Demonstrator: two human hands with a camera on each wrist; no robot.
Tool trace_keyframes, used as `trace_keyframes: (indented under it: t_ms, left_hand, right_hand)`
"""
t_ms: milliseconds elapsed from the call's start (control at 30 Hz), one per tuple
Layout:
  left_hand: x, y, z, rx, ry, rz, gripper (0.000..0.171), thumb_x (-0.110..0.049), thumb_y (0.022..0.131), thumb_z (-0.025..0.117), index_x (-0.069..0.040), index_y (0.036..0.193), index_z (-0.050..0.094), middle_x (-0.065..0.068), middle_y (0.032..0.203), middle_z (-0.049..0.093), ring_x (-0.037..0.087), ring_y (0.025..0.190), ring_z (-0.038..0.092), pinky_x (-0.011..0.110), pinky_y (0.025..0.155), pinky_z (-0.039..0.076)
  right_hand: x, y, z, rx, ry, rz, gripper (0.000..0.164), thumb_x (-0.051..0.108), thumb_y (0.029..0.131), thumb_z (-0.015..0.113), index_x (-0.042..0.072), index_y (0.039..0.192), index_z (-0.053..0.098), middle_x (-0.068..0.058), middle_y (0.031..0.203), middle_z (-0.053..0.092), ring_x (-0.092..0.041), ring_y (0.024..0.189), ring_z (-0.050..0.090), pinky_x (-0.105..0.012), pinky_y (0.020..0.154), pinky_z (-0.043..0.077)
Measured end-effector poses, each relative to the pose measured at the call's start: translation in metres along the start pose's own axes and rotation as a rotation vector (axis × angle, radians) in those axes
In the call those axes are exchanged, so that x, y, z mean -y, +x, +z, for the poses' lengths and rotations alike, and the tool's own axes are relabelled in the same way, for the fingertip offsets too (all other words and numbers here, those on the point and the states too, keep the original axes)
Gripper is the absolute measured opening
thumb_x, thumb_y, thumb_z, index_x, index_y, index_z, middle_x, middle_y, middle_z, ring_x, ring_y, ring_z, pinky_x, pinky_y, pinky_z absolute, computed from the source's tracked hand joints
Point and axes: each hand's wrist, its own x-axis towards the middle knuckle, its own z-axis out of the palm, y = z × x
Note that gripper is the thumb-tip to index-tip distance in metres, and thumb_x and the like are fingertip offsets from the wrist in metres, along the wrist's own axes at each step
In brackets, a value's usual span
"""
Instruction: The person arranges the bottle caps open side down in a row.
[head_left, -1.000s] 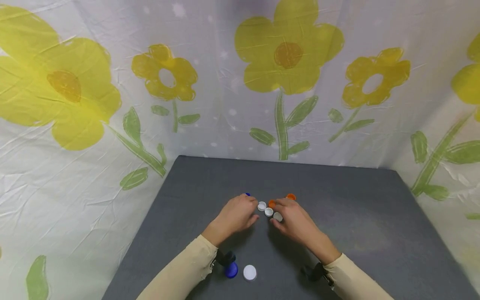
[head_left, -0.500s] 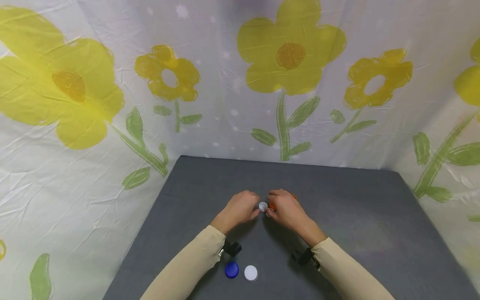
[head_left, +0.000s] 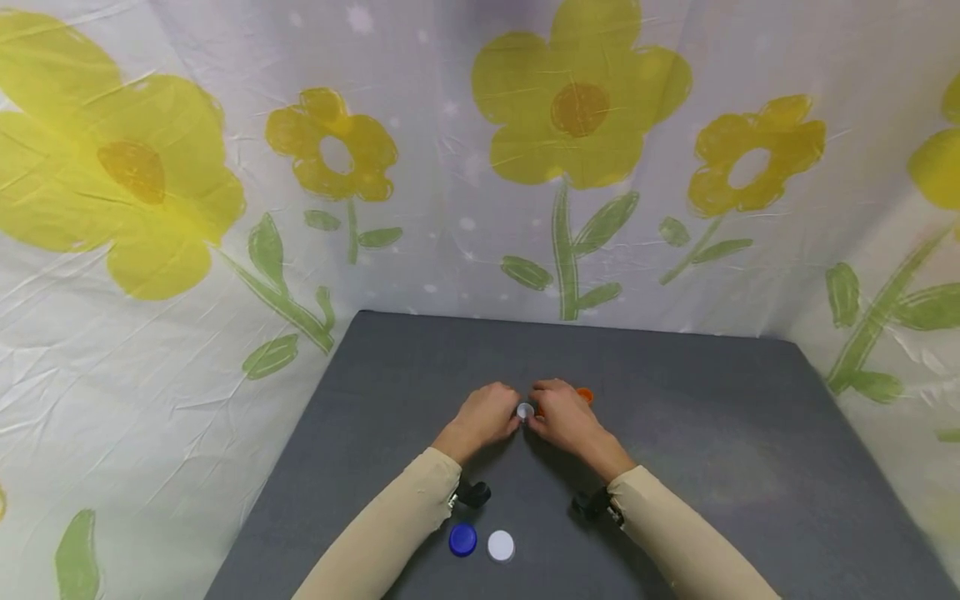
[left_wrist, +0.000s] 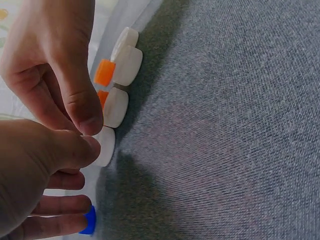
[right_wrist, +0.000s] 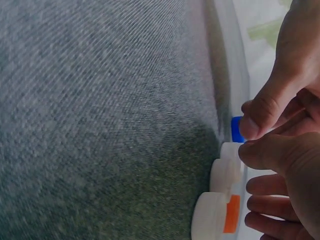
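Note:
A small white bottle cap [head_left: 525, 411] lies hollow side up between my two hands. My left hand [head_left: 487, 419] is at its left side, thumb and fingers reaching to the rim. On the other side my right hand [head_left: 567, 418] reaches in, and the two thumb tips nearly meet before the cap. In the left wrist view both thumbs overlap a white cap [left_wrist: 106, 147], and my left fingers spread beside a blue cap [left_wrist: 90, 221]. The right wrist view shows my right hand's fingers [right_wrist: 267, 205] extended loosely. An orange cap [head_left: 585, 395] sits beyond the right hand.
More white caps [left_wrist: 116, 106] and orange caps [left_wrist: 105, 72] stand in a row on the grey tabletop [head_left: 697, 433]. Nearer me lie a blue cap [head_left: 462, 540] and a white cap [head_left: 501, 546]. A flower-printed curtain [head_left: 442, 167] hangs behind the table.
Both hands have closed in around the small white cap, the right one moving left. The right hand now covers the other white caps. The left hand hides the far blue cap in the head view.

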Motion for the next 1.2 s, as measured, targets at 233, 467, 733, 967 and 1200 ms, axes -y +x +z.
trace_keyframes:
  t_ms: [233,467,733,967,1200]
  left_hand:
    - [0.0,0.001,0.008,0.009,0.004,-0.009,0.017,-0.024,0.096,0.083,-0.012,0.086,0.076,0.007,0.09,0.078,0.028,0.086,0.077,0.047,0.072,0.064]
    - [0.002,0.001,0.011,-0.001,0.002,-0.013,0.017,-0.023,0.097,0.082,-0.012,0.085,0.076,0.006,0.088,0.078,0.027,0.085,0.077,0.046,0.071,0.063]
    - [0.004,-0.003,0.006,-0.051,0.012,0.019,0.014,-0.022,0.098,0.081,-0.013,0.088,0.077,0.004,0.088,0.078,0.026,0.085,0.077,0.045,0.072,0.063]
    - [0.001,-0.009,-0.01,-0.106,0.012,0.057,0.013,-0.023,0.098,0.082,-0.014,0.09,0.077,0.003,0.088,0.077,0.025,0.083,0.077,0.044,0.071,0.062]
    - [-0.004,-0.02,-0.025,-0.16,0.026,0.1,0.013,-0.027,0.1,0.082,-0.016,0.094,0.078,0.001,0.092,0.078,0.023,0.084,0.075,0.042,0.072,0.062]
  right_hand:
    - [-0.001,0.0,0.007,0.011,0.017,0.001,0.013,0.006,0.084,0.087,-0.002,0.09,0.078,-0.02,0.107,0.077,-0.041,0.099,0.074,-0.059,0.104,0.056]
    - [0.001,0.001,0.009,0.025,0.01,0.026,0.014,0.009,0.087,0.087,-0.002,0.089,0.078,-0.02,0.109,0.077,-0.041,0.102,0.074,-0.057,0.107,0.055]
    - [0.005,0.001,0.002,0.019,0.049,0.026,0.014,0.008,0.089,0.085,-0.003,0.096,0.079,-0.023,0.117,0.077,-0.042,0.109,0.075,-0.063,0.113,0.051]
    - [0.012,-0.003,-0.013,-0.03,0.049,-0.006,0.02,0.005,0.087,0.085,-0.005,0.103,0.079,-0.024,0.121,0.077,-0.043,0.114,0.074,-0.062,0.112,0.052]
    - [0.02,-0.012,-0.03,-0.085,0.092,-0.012,0.024,0.005,0.088,0.085,-0.003,0.11,0.079,-0.022,0.126,0.077,-0.042,0.119,0.073,-0.058,0.116,0.051]
